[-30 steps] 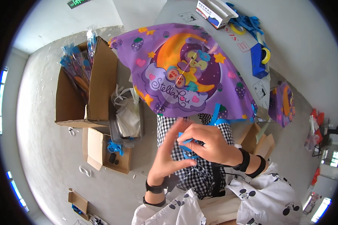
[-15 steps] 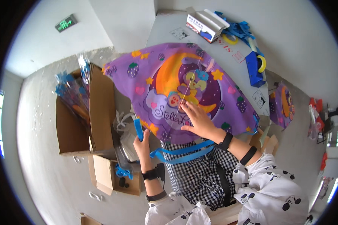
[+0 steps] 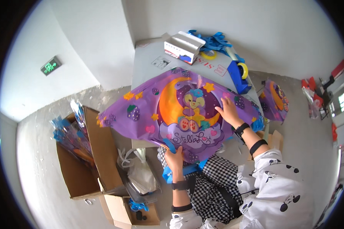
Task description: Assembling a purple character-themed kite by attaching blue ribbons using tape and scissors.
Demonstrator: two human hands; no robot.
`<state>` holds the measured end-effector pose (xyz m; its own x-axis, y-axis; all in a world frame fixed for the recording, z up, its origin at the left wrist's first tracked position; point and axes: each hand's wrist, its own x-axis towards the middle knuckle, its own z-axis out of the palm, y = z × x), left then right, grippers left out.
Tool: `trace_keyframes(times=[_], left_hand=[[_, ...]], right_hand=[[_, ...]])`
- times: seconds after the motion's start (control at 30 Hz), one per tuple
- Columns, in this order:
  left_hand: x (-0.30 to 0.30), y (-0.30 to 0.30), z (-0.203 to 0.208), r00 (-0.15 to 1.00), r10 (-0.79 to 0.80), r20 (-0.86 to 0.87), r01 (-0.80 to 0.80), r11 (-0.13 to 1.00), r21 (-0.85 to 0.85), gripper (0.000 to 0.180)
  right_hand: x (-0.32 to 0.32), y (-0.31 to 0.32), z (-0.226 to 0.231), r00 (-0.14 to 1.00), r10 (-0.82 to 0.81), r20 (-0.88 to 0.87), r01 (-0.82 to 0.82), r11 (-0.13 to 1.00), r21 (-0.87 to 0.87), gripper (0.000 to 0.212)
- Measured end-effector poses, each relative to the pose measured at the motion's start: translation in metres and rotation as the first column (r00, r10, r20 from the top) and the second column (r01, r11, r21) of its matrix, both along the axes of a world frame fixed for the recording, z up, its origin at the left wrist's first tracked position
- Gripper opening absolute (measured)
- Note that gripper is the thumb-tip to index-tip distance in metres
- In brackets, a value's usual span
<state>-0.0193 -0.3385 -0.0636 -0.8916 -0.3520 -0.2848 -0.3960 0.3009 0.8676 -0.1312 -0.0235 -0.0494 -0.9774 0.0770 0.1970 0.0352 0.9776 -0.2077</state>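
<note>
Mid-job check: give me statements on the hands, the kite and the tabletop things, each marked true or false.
1. The left hand holds a blue strip. True.
2. The right hand is over the purple kite. True.
3. The kite is plain. False: it carries a printed orange moon and stars.
4. A blue tape dispenser sits on the grey tabletop, right of the white carton. True.
5. The carton is sealed shut. False: it is open.

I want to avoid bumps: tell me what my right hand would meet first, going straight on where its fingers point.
Most likely the purple kite, which spreads beneath and ahead of your right hand; whether they touch now is unclear.
</note>
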Motion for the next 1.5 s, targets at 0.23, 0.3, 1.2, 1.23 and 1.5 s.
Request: trace_keyframes(times=[0.23, 0.3, 1.2, 1.23, 1.5], left_hand=[[0.001, -0.006, -0.026, 0.997, -0.006, -0.074, 0.016, 0.990, 0.142, 0.025], [-0.003, 0.003, -0.016, 0.998, -0.023, -0.061, 0.030, 0.993, 0.113, 0.024], [-0.013, 0.031, 0.016, 0.950, -0.256, 0.177, 0.243, 0.966, 0.092, 0.026], [-0.008, 0.029, 0.006, 0.947, -0.269, 0.177, 0.265, 0.963, 0.043, 0.025], [0.027, -0.013, 0.028, 0.929, -0.143, 0.340, 0.077, 0.977, 0.201, 0.022]], right_hand=[[-0.040, 0.071, -0.008, 1.000, -0.005, 0.001, 0.005, 0.999, 0.044, 0.069], [-0.055, 0.109, -0.011, 0.993, -0.019, -0.116, 0.028, 0.997, 0.076, 0.069], [-0.012, 0.159, 0.013, 0.953, -0.253, 0.166, 0.266, 0.962, -0.065, 0.051], [-0.014, 0.157, 0.016, 0.952, -0.257, 0.168, 0.268, 0.962, -0.045, 0.052], [-0.013, 0.184, 0.020, 0.960, -0.251, -0.124, 0.200, 0.925, -0.325, 0.057]])
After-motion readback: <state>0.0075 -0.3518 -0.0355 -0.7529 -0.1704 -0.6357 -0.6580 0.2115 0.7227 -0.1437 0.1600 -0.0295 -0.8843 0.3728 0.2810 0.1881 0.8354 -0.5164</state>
